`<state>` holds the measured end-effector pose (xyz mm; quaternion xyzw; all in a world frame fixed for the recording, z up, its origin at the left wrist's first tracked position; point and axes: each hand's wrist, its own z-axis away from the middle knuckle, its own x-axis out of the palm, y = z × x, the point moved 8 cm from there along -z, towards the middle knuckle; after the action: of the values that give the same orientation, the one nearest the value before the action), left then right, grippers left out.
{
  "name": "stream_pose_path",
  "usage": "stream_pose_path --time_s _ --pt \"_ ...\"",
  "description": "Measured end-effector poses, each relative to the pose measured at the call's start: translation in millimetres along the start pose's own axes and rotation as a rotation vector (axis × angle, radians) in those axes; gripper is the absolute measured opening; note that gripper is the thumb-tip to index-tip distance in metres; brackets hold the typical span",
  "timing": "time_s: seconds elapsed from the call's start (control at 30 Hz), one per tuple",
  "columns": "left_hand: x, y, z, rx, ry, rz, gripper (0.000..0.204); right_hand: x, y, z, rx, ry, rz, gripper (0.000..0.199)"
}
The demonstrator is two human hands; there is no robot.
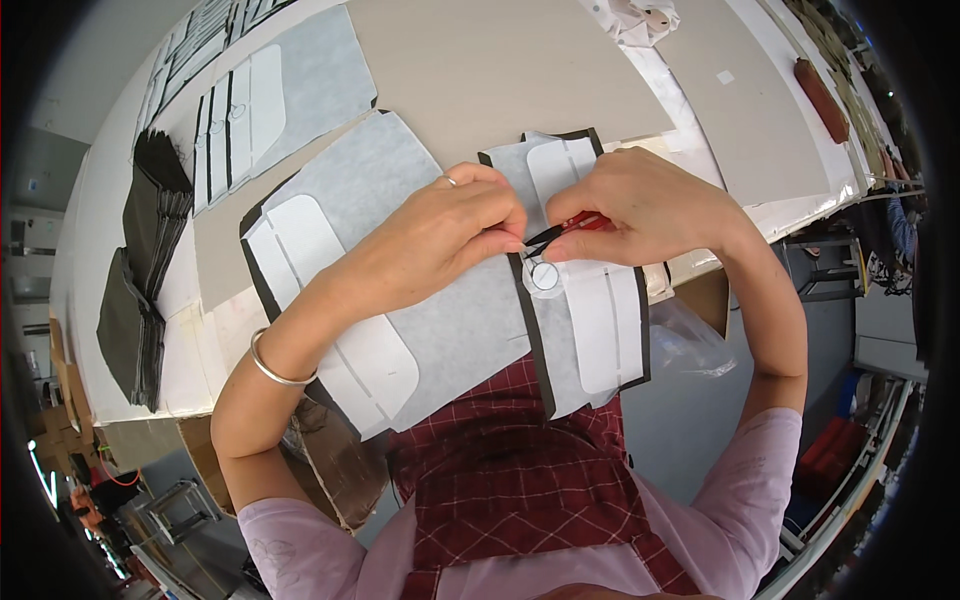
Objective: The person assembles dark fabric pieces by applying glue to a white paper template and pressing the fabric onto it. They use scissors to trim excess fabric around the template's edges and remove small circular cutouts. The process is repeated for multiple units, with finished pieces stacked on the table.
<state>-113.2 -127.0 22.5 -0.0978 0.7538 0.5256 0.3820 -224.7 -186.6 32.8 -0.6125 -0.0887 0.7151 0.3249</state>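
Two grey-white fabric panels with black edges lie before me, a wide panel (450, 310) on the left and a narrow panel (565, 370) on the right. Both carry white rounded strips. My right hand (645, 205) is closed around red-handled thread snips (588, 220), whose dark blades point left at the narrow panel's inner edge. Thumb and fingers of my left hand (425, 230) pinch together beside the blade tips; whatever they hold is too small to make out. Just below the tips sits a small white disc (544, 276) with a dark ring outline.
Stacks of folded black fabric (158, 215) stand at the left. Another grey-white panel (325, 85) lies at the back left. A rust-red cylinder (820, 100) rests at the far right. Below the table edge are a clear plastic bag (690, 340) and a cardboard box (345, 465).
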Motion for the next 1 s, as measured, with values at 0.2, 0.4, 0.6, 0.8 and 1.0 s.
stream_pose_path --time_s 0.2,0.4,0.6,0.8,1.0 --pt "0 -1 1 0.021 0.041 -0.012 0.013 3 0 -6 -0.006 -0.064 -0.013 0.049" --pt "-1 -1 0 0.032 0.066 -0.037 0.014 4 1 -8 -0.015 -0.085 -0.033 0.048" --pt "0 -4 0 0.011 0.075 -0.023 0.012 6 2 -9 0.004 -0.131 -0.074 0.047" --pt "-13 -16 7 -0.175 0.151 0.134 0.010 -14 6 8 -0.056 0.114 -0.260 0.034" --pt "5 3 34 -0.060 0.096 -0.214 0.010 -4 32 105 0.067 0.488 -0.285 0.024"
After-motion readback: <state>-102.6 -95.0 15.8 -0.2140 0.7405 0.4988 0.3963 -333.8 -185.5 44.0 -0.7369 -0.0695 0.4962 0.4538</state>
